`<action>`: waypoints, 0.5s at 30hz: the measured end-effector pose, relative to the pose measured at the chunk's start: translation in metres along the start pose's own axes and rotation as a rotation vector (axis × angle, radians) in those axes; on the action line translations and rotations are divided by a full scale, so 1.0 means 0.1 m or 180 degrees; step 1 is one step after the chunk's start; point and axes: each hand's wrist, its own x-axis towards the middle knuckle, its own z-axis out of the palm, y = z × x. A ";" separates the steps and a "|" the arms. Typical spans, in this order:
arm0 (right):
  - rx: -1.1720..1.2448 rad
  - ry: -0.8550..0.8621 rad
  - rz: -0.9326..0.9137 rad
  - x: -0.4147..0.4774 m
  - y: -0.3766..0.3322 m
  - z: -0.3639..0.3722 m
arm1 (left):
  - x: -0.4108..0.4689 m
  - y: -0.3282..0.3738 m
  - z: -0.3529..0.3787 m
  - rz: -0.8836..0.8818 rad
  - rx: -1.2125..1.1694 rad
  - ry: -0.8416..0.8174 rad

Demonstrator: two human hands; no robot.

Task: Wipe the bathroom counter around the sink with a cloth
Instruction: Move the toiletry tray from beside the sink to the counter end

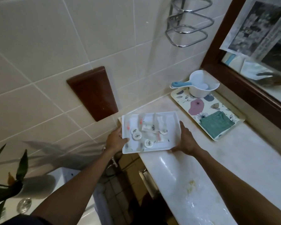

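Observation:
A white tray (173,127) filled with small wrapped toiletries and round white caps is at the left end of the pale marble counter (234,159). My left hand (116,141) grips its left edge and my right hand (186,140) grips its right edge. Whether the tray rests on the counter or hangs just above it is unclear. A folded green cloth (216,124) lies on a floral tray (183,98) by the wall, to the right of my right hand. The sink is out of view.
A white scoop with a blue handle (197,85) stands at the floral tray's far end. A dark-framed mirror (243,88) runs along the counter's back. Yellowish dirt (191,185) and wet patches mark the counter's front. A plant (5,184) and a toilet (81,200) are lower left.

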 end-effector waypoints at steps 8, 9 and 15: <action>0.0012 0.0007 -0.0017 0.45 0.05 -0.11 | 0.07 0.03 0.11 -0.0444 -0.0512 0.0042; 0.0015 0.0044 -0.0014 0.51 0.06 -0.13 | 0.07 0.05 0.13 -0.0523 -0.0582 0.0014; -0.0064 0.0226 -0.0051 0.78 0.09 -0.20 | 0.10 0.11 0.19 -0.0833 -0.0745 -0.0116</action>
